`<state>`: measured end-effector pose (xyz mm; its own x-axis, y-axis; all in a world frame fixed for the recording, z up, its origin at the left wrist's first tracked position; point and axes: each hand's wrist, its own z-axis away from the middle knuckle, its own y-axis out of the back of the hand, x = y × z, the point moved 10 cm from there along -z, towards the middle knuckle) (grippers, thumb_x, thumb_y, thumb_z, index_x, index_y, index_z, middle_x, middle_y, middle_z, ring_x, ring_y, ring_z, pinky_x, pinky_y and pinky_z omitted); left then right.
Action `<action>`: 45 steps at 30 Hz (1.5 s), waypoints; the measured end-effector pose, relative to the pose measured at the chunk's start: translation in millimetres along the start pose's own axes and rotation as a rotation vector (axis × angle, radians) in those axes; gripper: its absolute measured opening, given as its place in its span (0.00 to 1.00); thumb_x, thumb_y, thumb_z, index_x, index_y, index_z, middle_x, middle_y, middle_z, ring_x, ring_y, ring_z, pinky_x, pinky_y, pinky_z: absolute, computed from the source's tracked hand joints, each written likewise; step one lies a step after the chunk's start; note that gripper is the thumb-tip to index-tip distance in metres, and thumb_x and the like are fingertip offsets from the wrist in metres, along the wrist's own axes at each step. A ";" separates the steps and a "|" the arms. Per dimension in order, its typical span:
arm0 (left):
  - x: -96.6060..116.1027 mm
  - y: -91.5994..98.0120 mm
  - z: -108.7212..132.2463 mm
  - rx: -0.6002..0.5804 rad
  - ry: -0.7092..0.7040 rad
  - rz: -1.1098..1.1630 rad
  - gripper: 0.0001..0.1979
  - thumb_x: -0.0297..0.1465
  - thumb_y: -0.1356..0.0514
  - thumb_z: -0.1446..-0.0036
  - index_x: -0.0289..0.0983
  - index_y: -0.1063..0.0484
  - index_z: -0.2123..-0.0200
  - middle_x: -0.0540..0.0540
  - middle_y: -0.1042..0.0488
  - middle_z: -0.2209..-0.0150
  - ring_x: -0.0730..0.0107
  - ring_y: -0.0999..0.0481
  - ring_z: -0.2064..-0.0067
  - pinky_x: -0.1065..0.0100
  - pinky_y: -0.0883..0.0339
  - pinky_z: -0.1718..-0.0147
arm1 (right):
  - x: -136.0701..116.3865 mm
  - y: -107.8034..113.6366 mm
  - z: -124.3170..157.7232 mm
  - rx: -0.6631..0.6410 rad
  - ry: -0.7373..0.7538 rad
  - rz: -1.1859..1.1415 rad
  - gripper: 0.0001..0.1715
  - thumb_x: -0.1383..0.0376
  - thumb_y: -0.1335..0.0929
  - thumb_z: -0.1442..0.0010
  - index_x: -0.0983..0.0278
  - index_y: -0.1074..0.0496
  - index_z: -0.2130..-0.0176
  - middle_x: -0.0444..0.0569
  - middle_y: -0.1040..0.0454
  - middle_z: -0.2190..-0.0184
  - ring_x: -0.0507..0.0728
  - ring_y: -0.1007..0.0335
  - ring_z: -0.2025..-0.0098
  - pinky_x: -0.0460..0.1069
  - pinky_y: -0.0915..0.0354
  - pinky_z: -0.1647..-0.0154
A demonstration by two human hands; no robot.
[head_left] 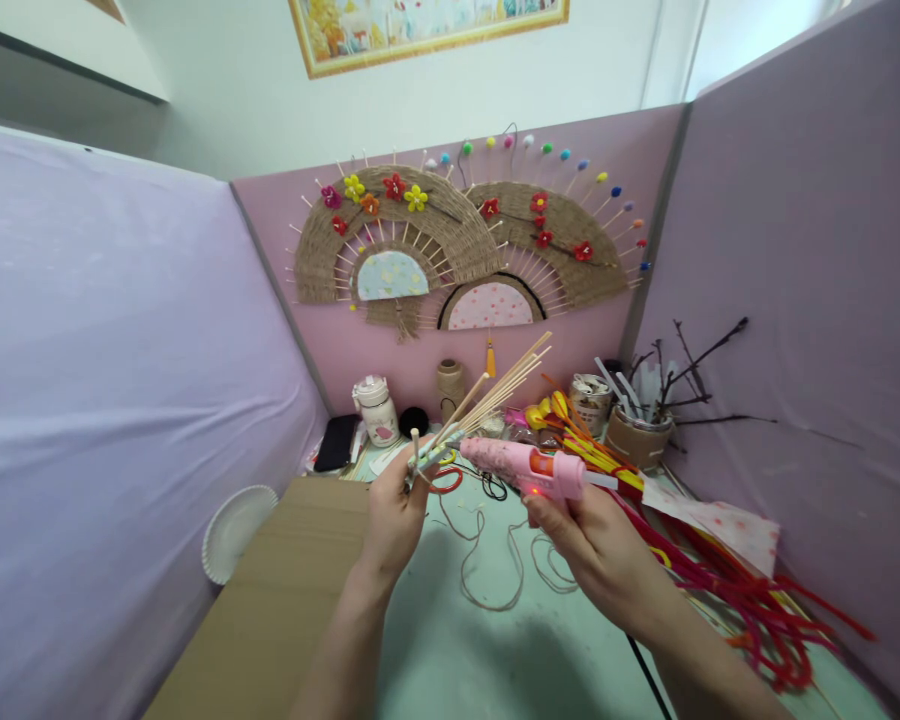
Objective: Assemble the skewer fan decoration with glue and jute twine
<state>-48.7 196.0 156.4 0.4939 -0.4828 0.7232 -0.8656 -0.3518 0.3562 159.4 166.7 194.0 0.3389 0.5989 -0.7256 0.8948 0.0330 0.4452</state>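
My left hand [396, 505] is closed around a small fan piece [433, 455] with a patterned pale base. Several thin wooden sticks [504, 390] spread from it up and to the right. In my right hand [600, 550] is a pink glue gun [521, 465], gripped by its handle, with a red light lit and a clear glue stick out of its back. Its nozzle points left and meets or nearly meets the base of the sticks; whether they touch I cannot tell. A loose twine [487, 603] curls on the table below.
Brown cardboard [285, 590] and a white plate [232, 530] lie left. Behind stand a white bottle [376, 412], a twine spool [450, 382] and a phone [337, 443]. Pipe cleaners [720, 585] and a pot of twigs [637, 437] are right. Two woven fans [457, 235] hang on the panel.
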 end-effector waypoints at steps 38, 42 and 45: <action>-15.1 2.5 2.1 0.058 0.102 0.058 0.18 0.40 0.40 0.39 0.37 0.26 0.50 0.41 0.21 0.52 0.60 0.23 0.51 0.64 0.31 0.53 | 9.9 4.9 -11.3 0.011 -0.007 -0.053 0.25 0.48 0.41 0.33 0.58 0.25 0.68 0.46 0.29 0.77 0.60 0.27 0.66 0.53 0.29 0.65; -16.5 2.5 2.1 0.067 0.094 0.071 0.18 0.40 0.40 0.39 0.37 0.26 0.50 0.42 0.21 0.52 0.60 0.23 0.52 0.64 0.31 0.54 | 12.6 6.9 -10.8 0.027 -0.020 -0.029 0.25 0.48 0.41 0.33 0.58 0.27 0.70 0.46 0.30 0.78 0.60 0.27 0.67 0.52 0.29 0.66; -17.7 2.6 2.4 0.068 0.098 0.064 0.17 0.39 0.40 0.39 0.37 0.26 0.50 0.42 0.20 0.54 0.61 0.22 0.54 0.64 0.30 0.56 | 14.1 7.3 -10.6 0.031 -0.024 -0.021 0.26 0.48 0.41 0.33 0.58 0.28 0.72 0.45 0.32 0.80 0.59 0.28 0.68 0.51 0.30 0.68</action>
<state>-59.5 201.6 143.1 0.4245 -0.4266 0.7986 -0.8859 -0.3777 0.2691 167.7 183.9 192.7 0.3265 0.5793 -0.7469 0.9101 0.0204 0.4138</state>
